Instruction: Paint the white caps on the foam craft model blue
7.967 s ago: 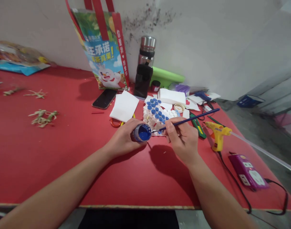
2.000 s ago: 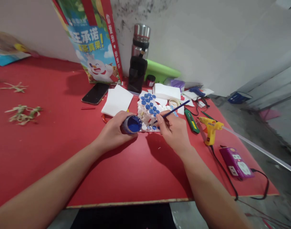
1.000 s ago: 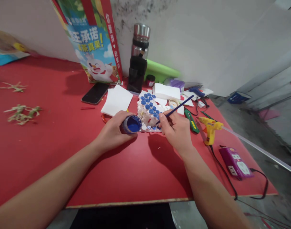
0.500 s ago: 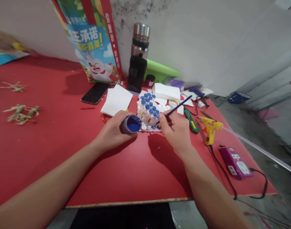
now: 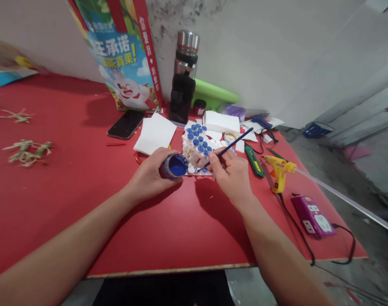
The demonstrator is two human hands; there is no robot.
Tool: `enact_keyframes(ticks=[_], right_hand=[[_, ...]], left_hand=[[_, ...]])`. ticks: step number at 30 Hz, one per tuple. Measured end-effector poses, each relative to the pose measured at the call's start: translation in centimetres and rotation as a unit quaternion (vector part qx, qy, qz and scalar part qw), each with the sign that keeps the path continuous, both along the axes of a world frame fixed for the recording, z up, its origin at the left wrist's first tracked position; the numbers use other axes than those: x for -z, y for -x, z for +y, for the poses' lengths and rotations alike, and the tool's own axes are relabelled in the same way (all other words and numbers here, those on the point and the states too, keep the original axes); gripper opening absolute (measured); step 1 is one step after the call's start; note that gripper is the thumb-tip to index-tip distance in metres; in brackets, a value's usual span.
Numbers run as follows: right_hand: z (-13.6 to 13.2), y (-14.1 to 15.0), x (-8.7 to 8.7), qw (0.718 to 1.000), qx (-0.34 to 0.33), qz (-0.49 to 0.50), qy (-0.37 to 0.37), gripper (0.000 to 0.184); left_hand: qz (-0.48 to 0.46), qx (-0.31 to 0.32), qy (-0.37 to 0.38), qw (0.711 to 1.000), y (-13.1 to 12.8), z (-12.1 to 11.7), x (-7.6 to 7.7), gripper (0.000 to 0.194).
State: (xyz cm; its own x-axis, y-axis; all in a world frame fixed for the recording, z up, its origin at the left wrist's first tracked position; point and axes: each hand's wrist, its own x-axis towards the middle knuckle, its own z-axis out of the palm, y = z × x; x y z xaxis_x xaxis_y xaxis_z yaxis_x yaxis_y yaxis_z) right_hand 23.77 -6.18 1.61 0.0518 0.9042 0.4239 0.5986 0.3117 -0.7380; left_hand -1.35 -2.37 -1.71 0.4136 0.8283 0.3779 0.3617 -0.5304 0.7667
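Note:
My left hand (image 5: 154,174) is closed round a small jar of blue paint (image 5: 175,165), its mouth tilted toward me. Pinched in my right hand (image 5: 230,172) is a thin blue paintbrush (image 5: 234,143), its handle pointing up and to the right. The brush tip reaches the low front edge of a small white craft model (image 5: 194,156), where some round pieces are white and others are partly blue. On top of the model, several round pieces (image 5: 200,140) are painted blue. My right fingers hide part of its right side.
White paper (image 5: 155,133) and a phone (image 5: 126,124) lie to the left. A thermos (image 5: 186,59) and a printed bag (image 5: 127,63) stand behind. On the right are a green cutter (image 5: 254,161), a yellow glue gun (image 5: 279,172) and a purple power box (image 5: 313,216) with cords.
My right hand and the paintbrush have shifted slightly left, carrying the tip along the model's front edge. My left hand still holds the jar in nearly the same place.

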Motion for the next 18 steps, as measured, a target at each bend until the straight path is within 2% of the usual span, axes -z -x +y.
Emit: enact_keyframes(ticks=[6,11,18], right_hand=[[0.04,-0.32,0.05,1.000,0.015,-0.009,-0.013,0.024],[-0.04,0.13,-0.09,1.000,-0.014,-0.002,0.000,0.025],[-0.20,-0.04,-0.26,1.000,0.003,-0.019,-0.001,0.027]], left_hand=[[-0.004,0.003,-0.002,1.000,0.03,0.07,0.12,0.052],[0.000,0.002,-0.002,1.000,-0.06,-0.02,-0.09,0.050],[0.002,0.000,0.008,1.000,-0.05,-0.02,-0.15,0.051]])
